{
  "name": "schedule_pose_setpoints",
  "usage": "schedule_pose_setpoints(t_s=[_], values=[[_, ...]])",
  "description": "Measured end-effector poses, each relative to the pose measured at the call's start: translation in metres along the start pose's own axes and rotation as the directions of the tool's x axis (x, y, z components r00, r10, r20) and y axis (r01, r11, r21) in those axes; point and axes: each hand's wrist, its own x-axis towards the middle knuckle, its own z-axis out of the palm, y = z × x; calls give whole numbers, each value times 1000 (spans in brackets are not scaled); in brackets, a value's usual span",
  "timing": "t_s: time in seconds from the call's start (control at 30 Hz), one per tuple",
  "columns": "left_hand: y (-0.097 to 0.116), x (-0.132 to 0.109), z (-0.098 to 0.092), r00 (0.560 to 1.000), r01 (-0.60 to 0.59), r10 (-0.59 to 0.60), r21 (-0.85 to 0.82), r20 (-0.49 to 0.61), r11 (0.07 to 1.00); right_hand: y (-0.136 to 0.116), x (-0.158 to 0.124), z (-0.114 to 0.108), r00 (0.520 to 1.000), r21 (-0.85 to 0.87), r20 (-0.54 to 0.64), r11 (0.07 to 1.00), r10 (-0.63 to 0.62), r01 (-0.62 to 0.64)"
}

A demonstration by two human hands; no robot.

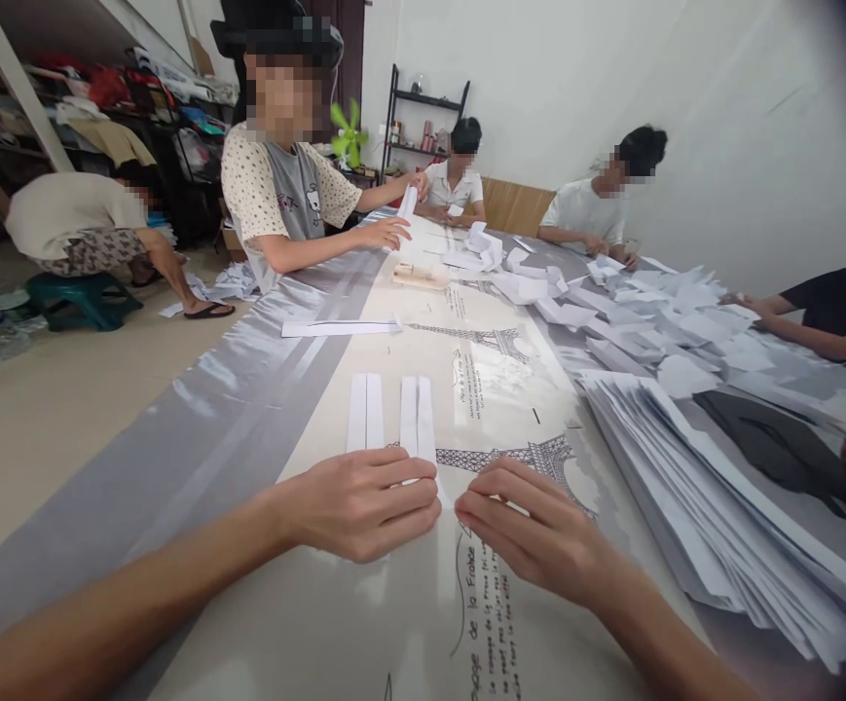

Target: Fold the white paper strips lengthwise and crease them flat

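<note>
Between my hands, a white folded paper strip (418,417) points away from me along the tablecloth. My left hand (375,501) lies across its near end, fingers pressed together and closed on it. My right hand (539,521) is closed in a pinch just right of the strip's near end. Whatever its fingertips hold, if anything, is too small to make out. A second folded strip (365,411) lies beside the first, on its left. Farther off, a longer folded strip (341,328) lies crosswise.
To the right is a stack of white paper sheets (715,497) beside a dark flat item (773,443). Loose folded papers (634,307) are heaped beyond. Several people sit around the table; a person in a hat (283,185) handles paper. Another crouches on a green stool (83,300).
</note>
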Motion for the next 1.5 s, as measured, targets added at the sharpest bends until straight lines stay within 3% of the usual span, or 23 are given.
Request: schedule_pose_setpoints(t_s=[0.2, 0.4, 0.63, 0.8, 0.9, 1.07, 1.3, 1.5], values=[[-1, -6, 0, 999, 38, -38, -10, -25, 999, 4, -4, 4, 995, 67, -95, 997, 31, -25], [-1, -2, -1, 1000, -4, 4, -6, -24, 1000, -8, 0, 16, 997, 61, -66, 998, 37, -33], [-16, -9, -7, 998, -64, 64, 54, -6, 997, 0, 0, 11, 997, 116, -64, 992, 53, -45], [-34, -19, -19, 988, 94, -83, 82, -130, 992, 14, -4, -2, 981, 133, -156, 987, 115, -95], [-28, -14, -12, 982, 175, -174, 17, -77, 984, 14, -4, 1, 988, 138, -125, 987, 94, -77], [-2, -1, 6, 989, -22, 15, 45, 145, 999, 2, 0, 20, 998, 164, -51, 986, 26, -18], [-3, -1, 8, 992, 53, -52, -10, 118, 999, 7, 0, 10, 999, 161, -41, 987, 24, -17], [-3, 2, 7, 994, 41, -36, -51, 102, 998, 8, 1, 4, 999, 183, -35, 983, 25, -19]])
